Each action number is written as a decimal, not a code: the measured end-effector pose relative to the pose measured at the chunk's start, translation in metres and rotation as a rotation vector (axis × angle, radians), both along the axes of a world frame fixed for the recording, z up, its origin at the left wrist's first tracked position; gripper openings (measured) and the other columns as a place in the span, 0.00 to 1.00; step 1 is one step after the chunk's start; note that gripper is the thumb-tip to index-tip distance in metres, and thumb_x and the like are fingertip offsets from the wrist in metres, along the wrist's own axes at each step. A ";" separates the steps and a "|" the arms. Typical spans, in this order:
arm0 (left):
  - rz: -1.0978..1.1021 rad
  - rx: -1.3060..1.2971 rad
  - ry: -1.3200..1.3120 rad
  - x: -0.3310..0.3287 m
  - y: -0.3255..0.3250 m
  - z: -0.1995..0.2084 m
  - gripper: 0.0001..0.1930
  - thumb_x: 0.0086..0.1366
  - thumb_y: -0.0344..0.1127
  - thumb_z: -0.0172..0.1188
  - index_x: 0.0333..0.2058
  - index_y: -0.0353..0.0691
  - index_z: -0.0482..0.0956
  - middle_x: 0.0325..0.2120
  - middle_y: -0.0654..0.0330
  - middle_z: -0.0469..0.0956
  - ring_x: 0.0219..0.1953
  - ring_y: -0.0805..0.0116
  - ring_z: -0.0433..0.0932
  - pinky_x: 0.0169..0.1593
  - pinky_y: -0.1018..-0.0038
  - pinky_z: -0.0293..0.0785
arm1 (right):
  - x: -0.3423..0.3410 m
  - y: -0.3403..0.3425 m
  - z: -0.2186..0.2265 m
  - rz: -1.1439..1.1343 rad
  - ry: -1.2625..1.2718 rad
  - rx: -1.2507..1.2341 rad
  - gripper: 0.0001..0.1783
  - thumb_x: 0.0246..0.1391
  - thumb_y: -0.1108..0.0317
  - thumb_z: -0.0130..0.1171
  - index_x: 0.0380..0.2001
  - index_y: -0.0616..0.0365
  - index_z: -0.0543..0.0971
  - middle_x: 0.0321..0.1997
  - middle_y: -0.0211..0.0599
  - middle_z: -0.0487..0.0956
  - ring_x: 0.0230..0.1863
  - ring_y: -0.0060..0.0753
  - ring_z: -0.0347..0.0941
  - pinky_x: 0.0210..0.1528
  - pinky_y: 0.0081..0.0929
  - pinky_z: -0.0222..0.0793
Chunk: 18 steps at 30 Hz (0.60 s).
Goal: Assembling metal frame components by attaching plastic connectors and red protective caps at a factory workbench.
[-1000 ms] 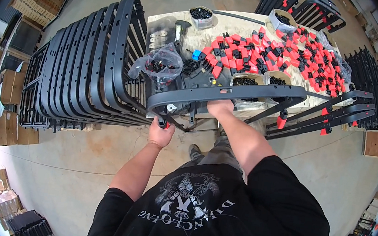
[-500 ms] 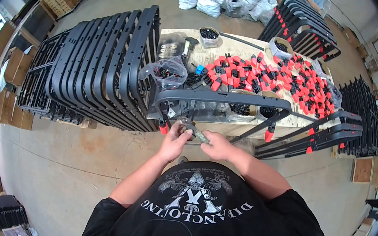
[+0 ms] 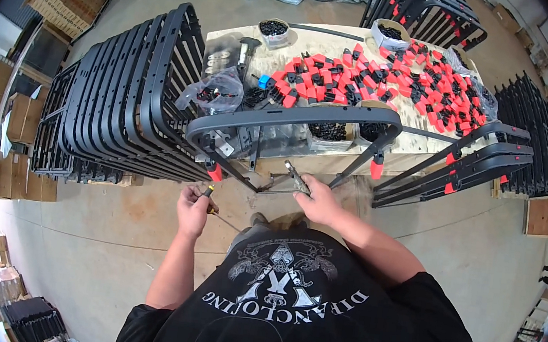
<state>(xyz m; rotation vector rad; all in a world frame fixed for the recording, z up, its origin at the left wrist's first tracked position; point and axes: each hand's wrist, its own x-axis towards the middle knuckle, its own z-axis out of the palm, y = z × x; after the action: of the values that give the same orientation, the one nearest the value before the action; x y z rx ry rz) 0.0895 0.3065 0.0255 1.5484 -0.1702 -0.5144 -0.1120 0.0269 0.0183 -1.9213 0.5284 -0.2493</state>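
The person's left hand (image 3: 194, 210) grasps a screwdriver (image 3: 209, 192), its yellow-and-black handle end poking above the fist and its shaft slanting down toward the body. The right hand (image 3: 321, 204) is closed round a slim metal-headed hand tool (image 3: 297, 176), head pointing up toward the table; its exact kind is hard to tell. Both tools are in the air on the near side of the curved black tubular frame (image 3: 295, 113), apart from it.

To work well here, the screwdriver seems best turned shaft outward, away from the torso, before the hands come together. A tool should meet a fastener squarely, and a light, steady press would probably spare the frame's dark finish.

The frame stands along the near edge of the plywood worktable (image 3: 337, 161), a red end cap (image 3: 215, 173) near the left hand and another red cap (image 3: 377, 169) farther right. The row of black frames (image 3: 114, 83) crowds the left, and more frames (image 3: 488, 153) flank the right. The concrete floor (image 3: 113, 254) gives the elbows open room.
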 end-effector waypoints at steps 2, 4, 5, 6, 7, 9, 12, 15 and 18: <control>-0.121 0.133 0.197 0.010 0.011 0.000 0.06 0.65 0.21 0.52 0.34 0.38 0.65 0.28 0.50 0.79 0.24 0.62 0.82 0.29 0.68 0.81 | 0.002 0.004 0.003 -0.011 -0.001 0.068 0.18 0.56 0.63 0.61 0.45 0.64 0.77 0.35 0.51 0.80 0.38 0.45 0.77 0.45 0.37 0.71; -0.120 0.055 0.280 0.010 0.016 -0.008 0.05 0.65 0.22 0.53 0.35 0.37 0.66 0.30 0.48 0.80 0.25 0.61 0.82 0.30 0.67 0.81 | 0.004 0.007 0.008 0.007 0.164 0.348 0.16 0.57 0.64 0.59 0.45 0.62 0.78 0.36 0.44 0.80 0.39 0.35 0.75 0.46 0.33 0.71; -0.119 -0.020 0.362 0.010 0.020 -0.015 0.05 0.66 0.22 0.54 0.35 0.36 0.67 0.31 0.47 0.81 0.26 0.60 0.83 0.31 0.66 0.82 | 0.007 0.010 0.006 0.017 0.162 0.344 0.16 0.57 0.64 0.59 0.45 0.62 0.78 0.36 0.44 0.80 0.39 0.35 0.75 0.46 0.33 0.71; -0.075 -0.074 0.387 0.010 0.024 -0.029 0.05 0.69 0.28 0.57 0.36 0.37 0.69 0.32 0.51 0.81 0.26 0.62 0.82 0.31 0.68 0.81 | 0.009 0.013 -0.001 -0.004 0.195 0.369 0.16 0.57 0.64 0.59 0.45 0.62 0.78 0.36 0.41 0.80 0.39 0.33 0.75 0.46 0.32 0.70; -0.071 -0.077 0.387 0.010 0.026 -0.035 0.05 0.69 0.28 0.57 0.36 0.37 0.69 0.32 0.51 0.81 0.26 0.62 0.82 0.31 0.68 0.81 | 0.010 0.018 -0.011 -0.031 0.233 0.395 0.15 0.57 0.65 0.59 0.45 0.61 0.78 0.36 0.39 0.80 0.39 0.31 0.74 0.47 0.31 0.70; 0.149 -0.236 0.602 0.012 0.023 -0.040 0.09 0.72 0.36 0.58 0.34 0.40 0.70 0.33 0.54 0.82 0.25 0.64 0.80 0.29 0.70 0.78 | 0.019 0.032 -0.023 -0.019 0.078 0.398 0.07 0.61 0.71 0.55 0.43 0.55 0.75 0.24 0.23 0.68 0.17 0.15 0.59 0.18 0.18 0.55; 0.203 -0.200 0.543 0.017 0.027 -0.038 0.16 0.75 0.48 0.53 0.31 0.44 0.70 0.26 0.61 0.77 0.19 0.71 0.71 0.23 0.74 0.66 | 0.033 0.056 -0.011 -0.161 0.216 0.700 0.08 0.62 0.72 0.55 0.44 0.55 0.75 0.23 0.23 0.68 0.17 0.15 0.59 0.18 0.17 0.54; 0.147 -0.259 0.534 0.046 0.037 -0.041 0.21 0.77 0.55 0.47 0.31 0.45 0.69 0.20 0.65 0.70 0.16 0.75 0.64 0.21 0.76 0.56 | 0.052 0.077 -0.019 -0.177 0.208 0.627 0.08 0.62 0.72 0.54 0.44 0.55 0.75 0.24 0.23 0.67 0.19 0.15 0.60 0.18 0.18 0.54; 0.060 -0.165 0.436 0.087 0.042 -0.057 0.18 0.77 0.52 0.45 0.35 0.45 0.68 0.20 0.64 0.71 0.17 0.75 0.66 0.20 0.76 0.60 | 0.079 0.100 -0.013 -0.192 0.286 0.635 0.11 0.60 0.68 0.57 0.45 0.57 0.77 0.27 0.24 0.72 0.26 0.16 0.65 0.27 0.23 0.62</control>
<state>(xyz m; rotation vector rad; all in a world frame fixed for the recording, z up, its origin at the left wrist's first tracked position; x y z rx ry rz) 0.1769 0.3489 -0.0311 1.2456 0.1654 -0.7572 -0.0331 0.1269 0.0054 -1.2905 0.8674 0.0746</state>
